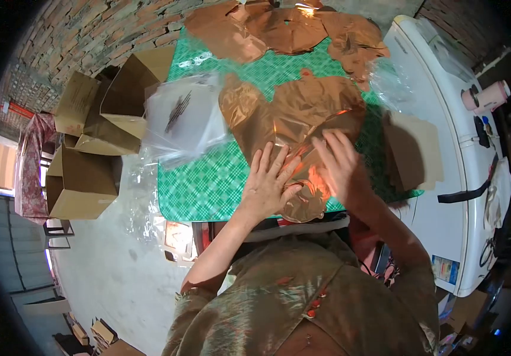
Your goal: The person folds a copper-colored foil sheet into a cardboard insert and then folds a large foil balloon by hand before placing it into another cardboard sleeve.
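Note:
A flat, shiny copper-coloured foil sheet with a rounded outline, which looks like an uninflated foil balloon (pixel 315 98), lies on the green checked tablecloth (pixel 202 193). My left hand (pixel 267 184) rests palm down on its lower left part, fingers spread. On the lower right side is my right hand (pixel 341 166), its fingers stretched and slightly bent over the foil; its thumb side is partly lost in orange glare. Nothing shows gripped in either hand. Left of the foil is a stack of clear plastic bags (pixel 187 118).
More copper foil pieces (pixel 291 29) cover the table's far end. Open cardboard boxes (pixel 89 184) stand at the left. A brown cardboard sheet (pixel 416 148) and a clear plastic bag (pixel 392 83) lie at right, beside a white freezer (pixel 445 160).

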A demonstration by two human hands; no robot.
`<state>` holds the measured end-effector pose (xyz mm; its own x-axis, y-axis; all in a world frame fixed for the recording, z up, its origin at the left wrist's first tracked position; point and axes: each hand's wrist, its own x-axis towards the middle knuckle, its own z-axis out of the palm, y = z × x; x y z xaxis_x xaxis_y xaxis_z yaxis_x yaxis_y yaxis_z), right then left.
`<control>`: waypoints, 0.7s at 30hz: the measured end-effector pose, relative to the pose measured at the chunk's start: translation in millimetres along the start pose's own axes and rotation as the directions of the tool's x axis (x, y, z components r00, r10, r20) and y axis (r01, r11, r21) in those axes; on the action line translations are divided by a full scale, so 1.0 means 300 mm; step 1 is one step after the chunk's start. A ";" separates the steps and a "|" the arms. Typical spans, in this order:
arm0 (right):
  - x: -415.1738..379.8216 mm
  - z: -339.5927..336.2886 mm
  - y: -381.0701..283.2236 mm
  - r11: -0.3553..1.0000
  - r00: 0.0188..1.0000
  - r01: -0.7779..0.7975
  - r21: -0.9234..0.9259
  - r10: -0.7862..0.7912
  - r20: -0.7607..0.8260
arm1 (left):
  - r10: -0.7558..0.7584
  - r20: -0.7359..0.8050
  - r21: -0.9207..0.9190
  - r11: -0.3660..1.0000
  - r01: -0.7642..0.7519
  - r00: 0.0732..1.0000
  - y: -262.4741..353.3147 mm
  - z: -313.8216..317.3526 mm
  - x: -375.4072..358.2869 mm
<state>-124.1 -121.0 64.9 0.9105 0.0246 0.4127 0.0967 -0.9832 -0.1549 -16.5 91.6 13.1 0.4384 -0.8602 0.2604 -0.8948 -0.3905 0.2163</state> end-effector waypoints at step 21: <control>0.314 0.310 0.481 0.947 0.939 -0.230 -0.226 0.277 0.203 | 0.004 0.028 -0.023 1.000 -0.003 1.000 0.000 0.005 0.005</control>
<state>12.9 -243.7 -2.0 0.9635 -0.2126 0.1624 -0.2091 -0.9771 -0.0389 -16.1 89.7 12.1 0.4324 -0.8706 0.2348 -0.8941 -0.3802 0.2369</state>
